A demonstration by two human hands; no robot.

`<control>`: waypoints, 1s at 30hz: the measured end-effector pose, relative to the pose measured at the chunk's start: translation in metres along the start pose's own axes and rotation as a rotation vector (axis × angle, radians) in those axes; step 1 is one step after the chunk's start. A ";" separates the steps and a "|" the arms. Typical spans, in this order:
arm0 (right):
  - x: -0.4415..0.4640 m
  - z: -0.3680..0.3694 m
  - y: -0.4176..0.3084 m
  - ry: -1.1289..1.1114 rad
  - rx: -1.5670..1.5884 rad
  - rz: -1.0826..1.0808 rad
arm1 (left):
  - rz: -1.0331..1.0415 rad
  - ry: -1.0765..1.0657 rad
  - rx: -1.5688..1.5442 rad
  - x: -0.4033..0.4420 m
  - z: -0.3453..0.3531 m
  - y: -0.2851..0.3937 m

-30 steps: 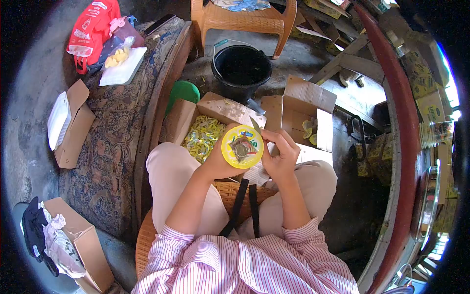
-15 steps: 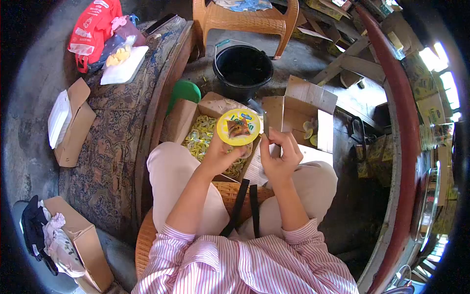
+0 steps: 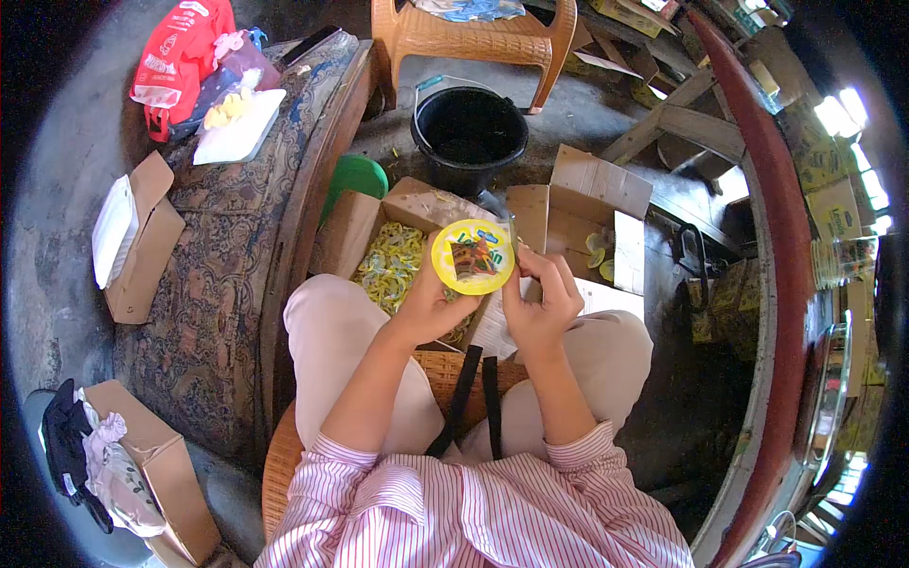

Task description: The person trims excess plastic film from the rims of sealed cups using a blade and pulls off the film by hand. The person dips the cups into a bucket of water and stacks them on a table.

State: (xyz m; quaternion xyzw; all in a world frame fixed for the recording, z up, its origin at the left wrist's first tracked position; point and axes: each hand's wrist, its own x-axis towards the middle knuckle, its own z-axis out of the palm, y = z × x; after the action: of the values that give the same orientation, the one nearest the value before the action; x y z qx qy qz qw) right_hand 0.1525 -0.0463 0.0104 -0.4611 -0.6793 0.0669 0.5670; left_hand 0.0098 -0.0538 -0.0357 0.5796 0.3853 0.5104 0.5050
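Note:
My left hand [image 3: 435,308] is wrapped around a plastic cup with a round yellow printed lid [image 3: 472,257], held tilted toward me. Green lettering and a dark picture mark the lid. At the cup's right rim, my right hand [image 3: 543,296] is closed in a pinch, its fingertips against the lid's edge. A thin greyish thing shows just above those fingertips, too unclear to name. Below and behind the cup stands an open cardboard box [image 3: 347,237] holding many yellow-and-white strips [image 3: 389,262].
Right of it, another open carton [image 3: 579,180] holds several small clear cups [image 3: 598,248]. A black bucket [image 3: 471,133] and a wicker-look chair [image 3: 473,43] stand ahead. A patterned bench [image 3: 222,256] runs along the left, bearing a red bag [image 3: 180,57] and white foam box [image 3: 240,128].
The cup has moved slightly right and down, and its lid now meets the fingertips of my right hand. That hand has hardly shifted.

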 end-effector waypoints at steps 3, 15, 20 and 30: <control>0.002 -0.003 0.004 -0.034 0.028 -0.001 | -0.012 0.012 -0.140 0.000 0.001 0.006; 0.008 -0.009 0.004 -0.132 0.104 0.046 | -0.039 -0.029 -0.043 0.001 -0.001 0.026; 0.010 -0.013 0.002 -0.169 0.134 0.072 | 0.042 -0.071 -0.005 0.001 -0.004 0.017; 0.008 -0.008 0.003 -0.167 0.150 0.043 | -0.082 -0.096 0.027 0.002 -0.002 0.023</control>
State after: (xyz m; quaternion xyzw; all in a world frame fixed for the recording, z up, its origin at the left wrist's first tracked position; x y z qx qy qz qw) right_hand 0.1614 -0.0424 0.0177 -0.4247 -0.7072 0.1680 0.5397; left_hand 0.0063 -0.0561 -0.0130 0.5939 0.3911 0.4556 0.5355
